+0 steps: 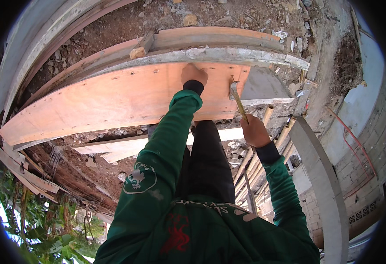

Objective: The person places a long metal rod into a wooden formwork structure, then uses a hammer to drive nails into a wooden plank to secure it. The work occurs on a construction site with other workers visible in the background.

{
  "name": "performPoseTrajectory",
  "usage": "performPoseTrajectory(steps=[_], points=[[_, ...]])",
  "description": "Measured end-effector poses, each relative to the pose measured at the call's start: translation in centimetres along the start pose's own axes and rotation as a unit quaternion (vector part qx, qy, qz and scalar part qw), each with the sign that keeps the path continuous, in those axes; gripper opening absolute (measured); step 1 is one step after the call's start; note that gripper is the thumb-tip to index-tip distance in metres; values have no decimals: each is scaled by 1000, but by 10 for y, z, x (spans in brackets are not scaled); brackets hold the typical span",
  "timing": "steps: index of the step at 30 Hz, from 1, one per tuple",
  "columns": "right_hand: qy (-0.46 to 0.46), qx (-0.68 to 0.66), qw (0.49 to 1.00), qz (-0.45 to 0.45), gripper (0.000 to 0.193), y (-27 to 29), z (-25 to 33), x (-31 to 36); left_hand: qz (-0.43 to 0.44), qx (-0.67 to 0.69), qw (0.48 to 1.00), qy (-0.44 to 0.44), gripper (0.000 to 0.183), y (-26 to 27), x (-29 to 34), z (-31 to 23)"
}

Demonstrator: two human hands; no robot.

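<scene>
A long reddish plywood sheet (113, 94) lies in front of me, dotted with nail marks along its edges. My left hand (194, 75) is closed in a fist over the sheet near its far edge; whatever it may hold is hidden. In my right hand (255, 131) is the lower end of a claw hammer (240, 104) with a yellowish handle. The hammer's metal head is over the sheet near its right end, close to a small nail (232, 79) that appears to stick up.
A grey concrete-stained panel (265, 83) adjoins the sheet on the right. Beyond run long timber boards (219, 55) and a small wood block (142, 46). Bamboo poles (248, 171) and a grey plank (323, 176) lie at the lower right. Rubble covers the soil.
</scene>
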State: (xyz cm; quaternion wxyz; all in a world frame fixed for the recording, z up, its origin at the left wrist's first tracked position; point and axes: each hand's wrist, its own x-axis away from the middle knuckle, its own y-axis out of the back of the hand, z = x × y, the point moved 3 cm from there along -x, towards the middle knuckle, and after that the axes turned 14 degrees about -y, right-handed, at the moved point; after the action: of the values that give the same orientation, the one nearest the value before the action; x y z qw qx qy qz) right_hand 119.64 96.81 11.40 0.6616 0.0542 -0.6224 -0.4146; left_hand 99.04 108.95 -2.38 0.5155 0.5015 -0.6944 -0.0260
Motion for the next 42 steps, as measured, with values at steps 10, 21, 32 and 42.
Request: performPoseTrajectory(steps=[10, 21, 32, 42], points=[[-315, -310, 834, 330, 24, 108, 61, 207, -59, -16, 994, -94, 33, -19, 8, 12], [-147, -204, 934, 255, 19, 32, 54, 227, 261, 521, 812, -31, 29, 0, 199, 22], [40, -28, 977, 206, 20, 14, 99, 216, -5, 533, 842, -81, 17, 29, 233, 85], [-266, -328, 730, 537, 26, -81, 158, 151, -262, 693, 667, 76, 26, 108, 236, 165]])
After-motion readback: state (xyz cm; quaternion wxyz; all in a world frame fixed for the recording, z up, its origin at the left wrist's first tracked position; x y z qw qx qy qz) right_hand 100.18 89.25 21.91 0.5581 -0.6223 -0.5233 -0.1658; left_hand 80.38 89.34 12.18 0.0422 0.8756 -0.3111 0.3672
